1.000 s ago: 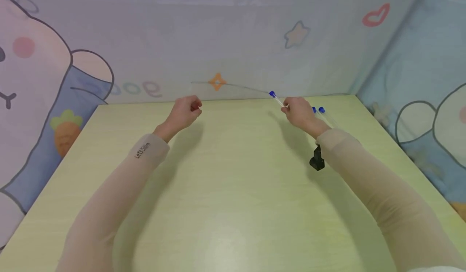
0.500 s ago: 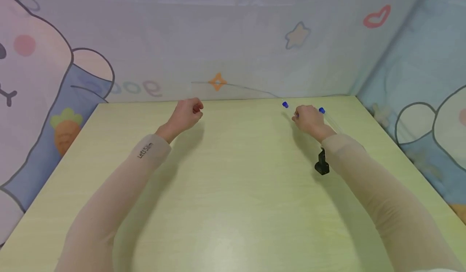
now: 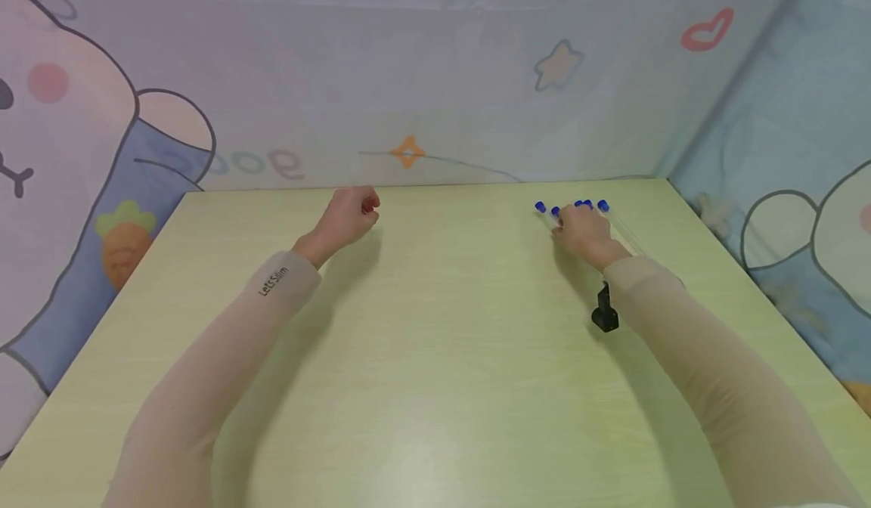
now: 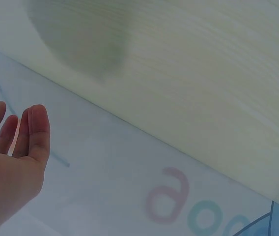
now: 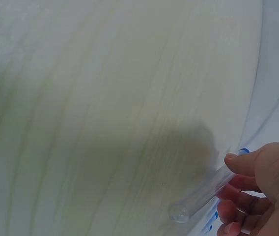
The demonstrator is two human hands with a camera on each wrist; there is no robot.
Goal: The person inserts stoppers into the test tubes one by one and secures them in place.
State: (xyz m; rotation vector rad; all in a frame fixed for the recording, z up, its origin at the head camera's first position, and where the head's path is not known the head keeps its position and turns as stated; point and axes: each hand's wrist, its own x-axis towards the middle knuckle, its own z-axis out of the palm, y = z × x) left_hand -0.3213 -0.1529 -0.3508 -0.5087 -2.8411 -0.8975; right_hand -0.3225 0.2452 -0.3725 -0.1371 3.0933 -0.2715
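A clear test tube (image 5: pixel 203 194) with a blue cap (image 3: pixel 540 206) lies pinched between the thumb and fingers of my right hand (image 3: pixel 583 230), low over the back right of the table. Its rounded end points toward the lower left in the right wrist view. More blue-capped tubes (image 3: pixel 622 228) lie side by side beyond and to the right of that hand, which hides most of their length. My left hand (image 3: pixel 347 215) hovers near the table's back edge, fingers loosely curled around nothing; the left wrist view shows the bare palm side.
The pale wooden table (image 3: pixel 422 342) ends at a cloth backdrop (image 3: pixel 435 77) behind and a printed blue cloth (image 3: pixel 803 190) at the right. A small black camera mount (image 3: pixel 605 315) hangs beneath my right sleeve.
My right hand has moved right and toward me, lowering the test tube to the table beside the others. More blue caps show around it. The left hand has barely moved.
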